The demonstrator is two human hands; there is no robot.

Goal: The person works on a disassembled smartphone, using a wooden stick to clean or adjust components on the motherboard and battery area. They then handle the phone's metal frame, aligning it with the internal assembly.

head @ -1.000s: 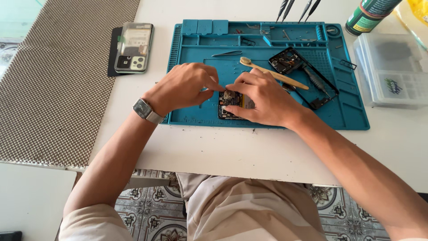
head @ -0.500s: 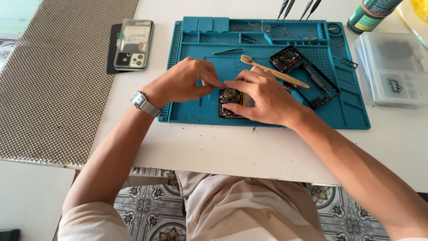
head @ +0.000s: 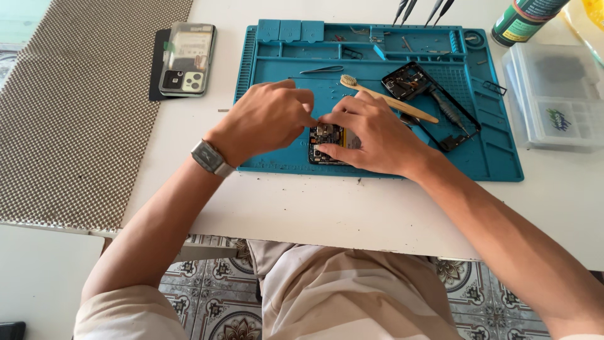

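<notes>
Nothing moved: both hands (head: 327, 123) still pinch opened phone (head: 327, 140) near mat (head: 497, 165) front edge.

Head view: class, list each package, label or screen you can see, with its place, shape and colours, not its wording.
Can: far right of the table, round, dark green with a pale label band.
Plastic box: right of the blue mat, clear, flat, small blue-green sticker.
Phone: left of the mat, lying flat, clear back case.

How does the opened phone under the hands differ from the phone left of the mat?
The opened phone lies on the blue mat with its inner boards bare, held by the right hand and left hand. The second phone lies untouched off the mat, its back cover on, cameras showing. Both lie flat.
</notes>
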